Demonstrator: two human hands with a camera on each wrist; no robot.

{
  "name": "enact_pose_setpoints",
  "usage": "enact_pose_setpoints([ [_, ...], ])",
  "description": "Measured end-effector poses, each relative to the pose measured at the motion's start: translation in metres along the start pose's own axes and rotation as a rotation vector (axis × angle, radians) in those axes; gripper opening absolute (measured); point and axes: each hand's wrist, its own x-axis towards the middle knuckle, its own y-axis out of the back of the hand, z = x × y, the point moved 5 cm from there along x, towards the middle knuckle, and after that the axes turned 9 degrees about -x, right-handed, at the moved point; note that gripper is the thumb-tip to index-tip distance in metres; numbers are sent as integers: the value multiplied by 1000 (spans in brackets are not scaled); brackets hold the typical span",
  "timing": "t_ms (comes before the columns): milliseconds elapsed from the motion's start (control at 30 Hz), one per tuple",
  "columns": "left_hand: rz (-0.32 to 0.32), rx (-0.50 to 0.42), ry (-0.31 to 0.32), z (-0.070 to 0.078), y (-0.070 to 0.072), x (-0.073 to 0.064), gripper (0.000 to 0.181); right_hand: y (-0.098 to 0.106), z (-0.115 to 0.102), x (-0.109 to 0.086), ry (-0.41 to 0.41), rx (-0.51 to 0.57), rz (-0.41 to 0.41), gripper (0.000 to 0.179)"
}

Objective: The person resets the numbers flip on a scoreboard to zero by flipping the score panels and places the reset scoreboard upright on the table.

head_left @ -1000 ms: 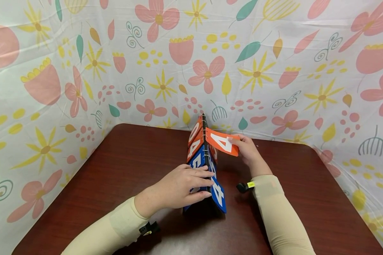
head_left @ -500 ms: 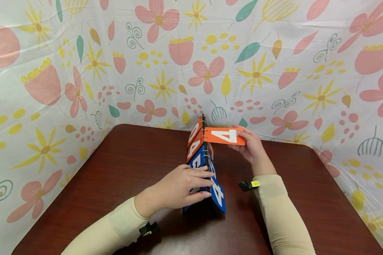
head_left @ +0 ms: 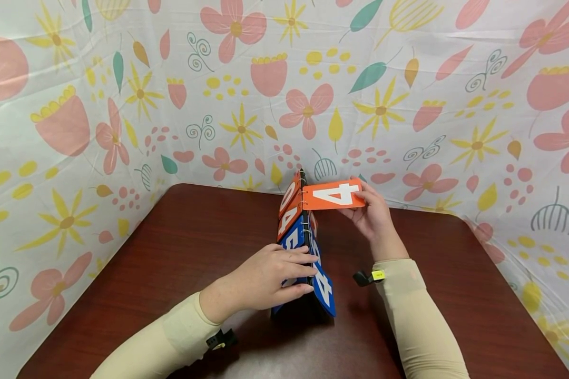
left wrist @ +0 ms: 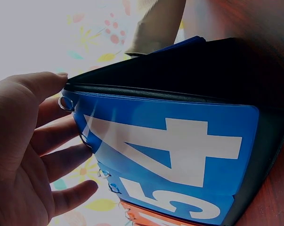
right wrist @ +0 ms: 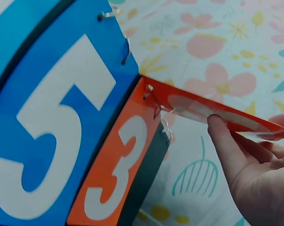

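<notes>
A flip scoreboard with ring-bound number cards stands like a tent on the table. My right hand (head_left: 372, 216) pinches the outer end of an orange number card (head_left: 329, 196) marked 4. The card stretches out to the right from its rings, roughly level. Beneath it in the right wrist view shows an orange card (right wrist: 116, 174) marked 3, beside a blue card (right wrist: 52, 132) marked 5. Across the scoreboard's near top edge rests my left hand (head_left: 270, 276), fingers extended over the ridge. Below those fingers, the left wrist view has a blue card (left wrist: 170, 146) marked 4.
A dark red-brown table (head_left: 208, 231) carries the scoreboard near its middle. Flower-printed cloth (head_left: 275, 121) hangs behind and at both sides, close to the table's back edge. Each wrist wears a small black camera mount (head_left: 222, 339).
My right hand has raised the orange card marked 4 from a downward slant on the right side to roughly level. My left hand has stayed in place on the scoreboard.
</notes>
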Motion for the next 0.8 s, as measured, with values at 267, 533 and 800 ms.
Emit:
enact_pose_setpoints([
  [267,3,-7,-6,0,0,1,40,-10,-5,-4,77,49,5,57],
  [533,-1,-16,-3,0,0,0,40,-21,-9,-7,134,67,-8,54],
  [800,0,-25,-3,0,0,0,40,-34,-10,-10,208,-14,-67,55],
])
